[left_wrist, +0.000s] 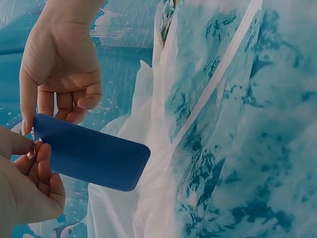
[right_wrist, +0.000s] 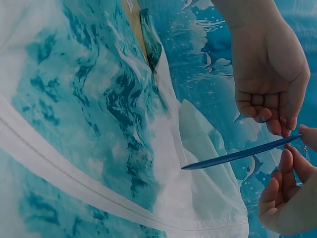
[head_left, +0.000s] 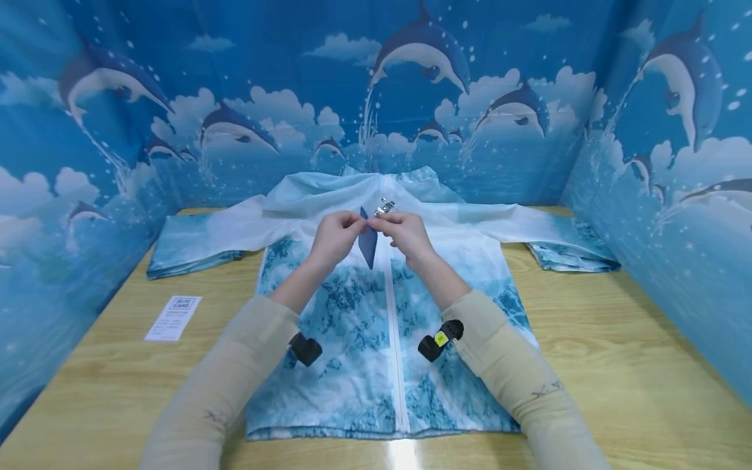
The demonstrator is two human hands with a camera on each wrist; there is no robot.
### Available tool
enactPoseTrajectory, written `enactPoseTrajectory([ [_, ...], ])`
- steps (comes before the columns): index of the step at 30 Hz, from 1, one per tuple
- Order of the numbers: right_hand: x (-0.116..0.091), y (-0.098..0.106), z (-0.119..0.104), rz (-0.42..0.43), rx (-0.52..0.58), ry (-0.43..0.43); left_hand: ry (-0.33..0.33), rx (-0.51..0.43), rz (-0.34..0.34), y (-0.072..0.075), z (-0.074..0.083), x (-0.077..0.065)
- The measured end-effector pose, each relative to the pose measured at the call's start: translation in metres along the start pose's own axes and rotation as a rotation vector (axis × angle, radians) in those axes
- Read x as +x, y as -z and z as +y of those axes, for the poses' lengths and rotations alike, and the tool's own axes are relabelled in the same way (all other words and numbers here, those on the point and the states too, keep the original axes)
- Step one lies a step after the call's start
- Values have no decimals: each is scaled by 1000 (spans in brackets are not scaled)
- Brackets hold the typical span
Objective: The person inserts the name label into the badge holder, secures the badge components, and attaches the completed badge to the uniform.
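A flat blue card holder [head_left: 368, 247] with rounded corners and a stitched line hangs between both hands, edge-on in the head view and broad side showing in the left wrist view [left_wrist: 94, 153]. My left hand [head_left: 335, 238] pinches it at its upper end. Thumb and finger of my right hand [head_left: 405, 235] pinch the small metal end of a silver keychain [head_left: 385, 207] at that same end. The fingertips of both hands meet there and partly hide the metal. Beneath lies a blue and white zip jacket [head_left: 329, 326], spread flat with its sleeves out sideways.
The jacket covers the middle of a wooden table [head_left: 106, 385]. A printed white card [head_left: 173, 318] lies on the left, beside the jacket. Dolphin-patterned curtains [head_left: 282, 72] enclose the table at the back and both sides.
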State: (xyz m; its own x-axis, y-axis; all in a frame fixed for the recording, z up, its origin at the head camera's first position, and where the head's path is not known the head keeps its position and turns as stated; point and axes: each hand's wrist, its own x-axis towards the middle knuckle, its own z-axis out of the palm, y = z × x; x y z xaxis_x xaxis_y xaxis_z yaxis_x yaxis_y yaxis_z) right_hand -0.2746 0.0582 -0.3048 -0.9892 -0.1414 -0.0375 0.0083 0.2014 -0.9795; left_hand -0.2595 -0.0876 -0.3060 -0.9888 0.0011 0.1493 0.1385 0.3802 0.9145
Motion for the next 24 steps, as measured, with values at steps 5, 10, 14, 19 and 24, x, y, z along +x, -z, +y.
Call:
enactPoseTrajectory([
  [5, 0, 0, 1, -40, -45, 39, 8, -2, 10, 1, -2, 0],
  [10, 0, -1, 1, -70, -50, 54, 20, -12, 35, 2, -2, 0],
  [14, 0, -1, 1, -74, -37, 68, 18, -14, 46, 3, 0, 0],
  [19, 0, -1, 3, -39, -8, 71, 18, -11, 40, 1, 0, 0],
  [24, 0, -1, 4, 12, -13, 62, 19, -8, 44, 1, 0, -1],
])
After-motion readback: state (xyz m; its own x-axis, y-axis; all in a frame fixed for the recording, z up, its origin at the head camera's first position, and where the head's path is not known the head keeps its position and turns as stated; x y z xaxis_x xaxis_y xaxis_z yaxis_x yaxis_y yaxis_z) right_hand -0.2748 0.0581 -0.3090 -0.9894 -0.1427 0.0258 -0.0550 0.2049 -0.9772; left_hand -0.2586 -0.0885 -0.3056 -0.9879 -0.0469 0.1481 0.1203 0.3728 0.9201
